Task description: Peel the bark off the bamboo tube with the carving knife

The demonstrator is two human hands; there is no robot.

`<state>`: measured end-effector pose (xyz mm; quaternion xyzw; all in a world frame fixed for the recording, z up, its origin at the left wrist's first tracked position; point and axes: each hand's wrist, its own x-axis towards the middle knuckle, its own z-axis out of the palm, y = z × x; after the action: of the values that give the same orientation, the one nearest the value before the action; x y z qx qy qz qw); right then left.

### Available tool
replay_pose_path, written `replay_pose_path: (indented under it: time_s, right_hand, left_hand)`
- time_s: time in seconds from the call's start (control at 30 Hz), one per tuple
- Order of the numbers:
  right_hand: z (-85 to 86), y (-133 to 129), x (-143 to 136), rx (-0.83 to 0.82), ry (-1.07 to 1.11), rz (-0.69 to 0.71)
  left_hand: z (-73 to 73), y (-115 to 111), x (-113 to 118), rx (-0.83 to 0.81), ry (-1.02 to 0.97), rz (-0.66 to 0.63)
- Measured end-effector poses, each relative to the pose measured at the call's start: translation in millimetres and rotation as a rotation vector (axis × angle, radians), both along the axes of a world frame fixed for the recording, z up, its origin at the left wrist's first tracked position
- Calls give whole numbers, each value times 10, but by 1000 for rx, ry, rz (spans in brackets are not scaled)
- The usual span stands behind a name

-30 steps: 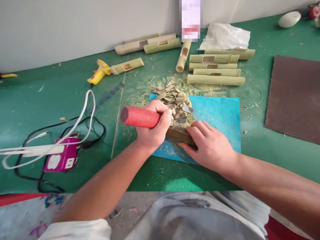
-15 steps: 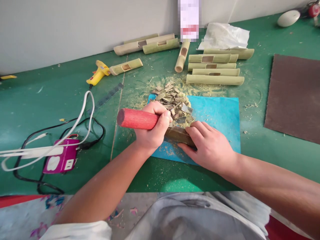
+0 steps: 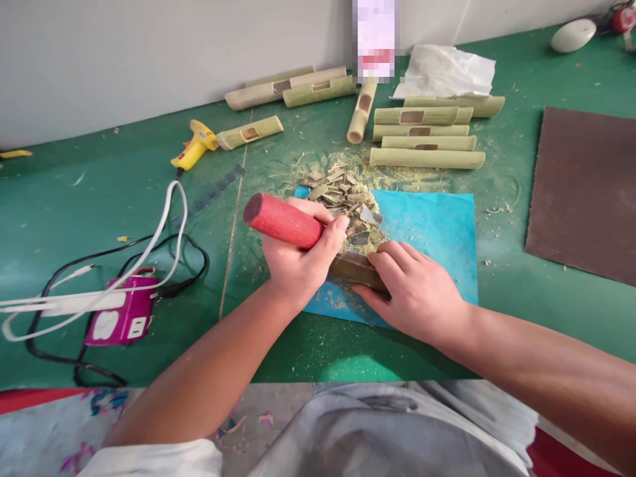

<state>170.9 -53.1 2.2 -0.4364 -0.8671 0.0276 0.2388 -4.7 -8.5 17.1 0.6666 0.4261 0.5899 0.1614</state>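
Observation:
My left hand (image 3: 295, 268) is closed around the thick red handle (image 3: 283, 222) of a tool whose working end is hidden behind the fingers. The handle tilts up toward the left. My right hand (image 3: 420, 288) grips the right end of a dark brown block-like piece (image 3: 354, 268), its fingers over the top and thumb at the near side. That piece lies on a blue sheet (image 3: 432, 228), close beside my left hand. Just beyond it is a heap of bamboo chips (image 3: 342, 195) mixed with pale shavings.
Cut bamboo tubes (image 3: 427, 159) with notches lie along the back of the green table (image 3: 163, 371). A yellow glue gun (image 3: 191, 149), a ruler (image 3: 213, 192) and a purple power strip (image 3: 122, 311) with cables are left. A brown mat (image 3: 586, 192) lies right.
My left hand has rolled slightly, so the red handle's free end has risen and shifted right. My right hand and the brown piece have stayed in place.

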Motion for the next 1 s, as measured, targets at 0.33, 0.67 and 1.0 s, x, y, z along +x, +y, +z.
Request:
replay_pose_path:
  time_s: [0.33, 0.67, 1.0]
  right_hand:
    - [9, -3, -9, 10, -8, 2]
    - [2, 6, -1, 39, 2, 24]
    - [0, -11, -6, 28, -1, 13]
  left_hand:
    - [-50, 47, -9, 42, 31, -109]
    - [-39, 18, 14, -39, -208, -86]
    - [-11, 14, 57, -52, -149, -62]
